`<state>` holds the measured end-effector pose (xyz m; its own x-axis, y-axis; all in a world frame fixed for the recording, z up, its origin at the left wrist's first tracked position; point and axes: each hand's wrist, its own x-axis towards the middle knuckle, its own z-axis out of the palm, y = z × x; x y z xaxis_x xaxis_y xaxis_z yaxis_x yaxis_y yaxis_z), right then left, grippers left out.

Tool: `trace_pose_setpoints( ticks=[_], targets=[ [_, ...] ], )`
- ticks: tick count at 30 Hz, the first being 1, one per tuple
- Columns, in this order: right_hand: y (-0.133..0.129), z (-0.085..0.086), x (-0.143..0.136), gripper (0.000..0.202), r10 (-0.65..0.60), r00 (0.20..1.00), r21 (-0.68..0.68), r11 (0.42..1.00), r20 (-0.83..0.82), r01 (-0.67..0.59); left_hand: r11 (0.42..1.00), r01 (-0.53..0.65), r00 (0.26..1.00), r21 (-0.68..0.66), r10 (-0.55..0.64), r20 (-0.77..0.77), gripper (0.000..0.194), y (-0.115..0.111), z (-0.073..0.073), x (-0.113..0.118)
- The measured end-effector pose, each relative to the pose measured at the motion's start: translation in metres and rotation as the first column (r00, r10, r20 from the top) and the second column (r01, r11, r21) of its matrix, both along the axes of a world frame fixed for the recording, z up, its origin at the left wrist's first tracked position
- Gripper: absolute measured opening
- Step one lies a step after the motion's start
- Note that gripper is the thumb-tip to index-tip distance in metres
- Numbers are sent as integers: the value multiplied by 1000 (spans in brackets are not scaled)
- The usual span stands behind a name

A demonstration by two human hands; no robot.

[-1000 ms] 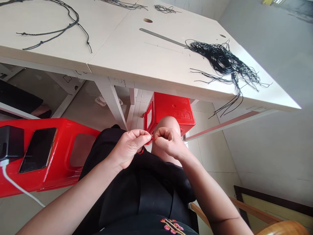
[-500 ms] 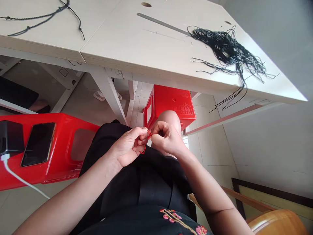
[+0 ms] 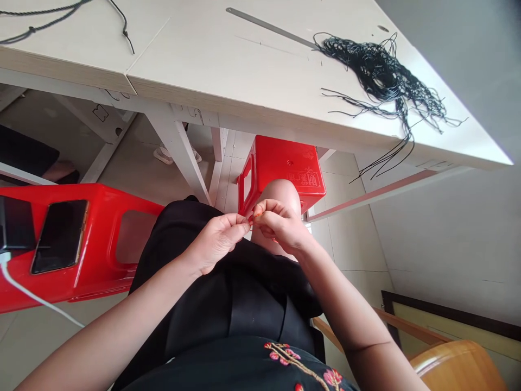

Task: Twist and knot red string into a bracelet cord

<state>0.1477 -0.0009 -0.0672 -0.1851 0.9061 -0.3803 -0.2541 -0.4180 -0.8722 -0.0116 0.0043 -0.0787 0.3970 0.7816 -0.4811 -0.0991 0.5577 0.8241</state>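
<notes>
Above my lap, both hands meet in a pinch over a thin red cord [image 3: 251,219], which is mostly covered by the fingers. My left hand [image 3: 220,239] is closed, with thumb and forefinger tips pressed together on the cord. Closed too is my right hand [image 3: 280,225], its fingertips touching the cord right beside the left ones. A bit of red shows below the right palm. How the cord is looped or knotted is too small to make out. My bare knee is just beyond the hands.
A pale table [image 3: 195,70] spans the front, bearing a bundle of black cords [image 3: 378,73], a metal strip [image 3: 268,27] and knotted black cord [image 3: 52,23]. A red stool [image 3: 288,157] stands under it. At left, another red stool [image 3: 101,217] carries a phone [image 3: 60,236] and black box [image 3: 16,225].
My left hand has turned over so its back faces up, and its curled fingers no longer show. The red loop below it has gone from view; red now shows under my right hand.
</notes>
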Motion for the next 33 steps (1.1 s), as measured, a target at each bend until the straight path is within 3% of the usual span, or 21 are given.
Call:
trace_pose_setpoints(
  ticks=[4,8,10,12,14,16,18,19,20,21,22,25,27,33],
  targets=[
    [-6,-3,35,18,16,996,-80,997,90,-9,986,-39,991,-160,59,120,16,10,3,-13],
    [-9,-10,108,17,-186,937,-14,980,295,199,957,-81,974,-280,136,184,24,18,4,-23],
    [-10,-13,142,16,-335,838,75,939,430,337,953,-87,974,-289,143,179,25,19,4,-23],
    [-14,-14,159,16,-499,678,217,861,540,461,951,-83,974,-297,141,179,25,19,3,-20],
    [-22,-13,148,16,-638,504,381,762,582,524,951,-78,974,-299,136,178,25,18,3,-15],
    [-32,-12,113,14,-705,418,533,708,573,463,954,-82,975,-290,137,176,26,16,3,-9],
    [-39,-12,65,10,-591,528,674,737,610,46,960,-88,975,-265,138,175,26,14,5,-5],
    [-40,-13,41,14,-523,599,713,691,606,-118,966,-90,976,-245,134,172,24,12,6,-3],
    [-39,-14,21,17,-490,653,758,619,577,-205,971,-86,978,-222,125,166,21,11,7,-1],
    [-37,-16,5,18,-474,690,778,593,546,-208,977,-83,981,-198,116,158,18,9,9,0],
    [-35,-18,-8,17,-435,729,763,620,529,-184,981,-82,983,-176,109,149,17,8,10,2],
    [-29,-23,-24,4,-349,833,641,768,429,-8,983,-106,980,-148,128,152,19,3,13,5],
    [-28,-25,-28,11,-347,873,570,815,342,101,976,-141,971,-165,169,170,22,2,15,7],
    [-32,-25,-41,8,-413,900,472,826,135,308,911,-212,928,-353,301,219,23,0,21,12]
  ],
)
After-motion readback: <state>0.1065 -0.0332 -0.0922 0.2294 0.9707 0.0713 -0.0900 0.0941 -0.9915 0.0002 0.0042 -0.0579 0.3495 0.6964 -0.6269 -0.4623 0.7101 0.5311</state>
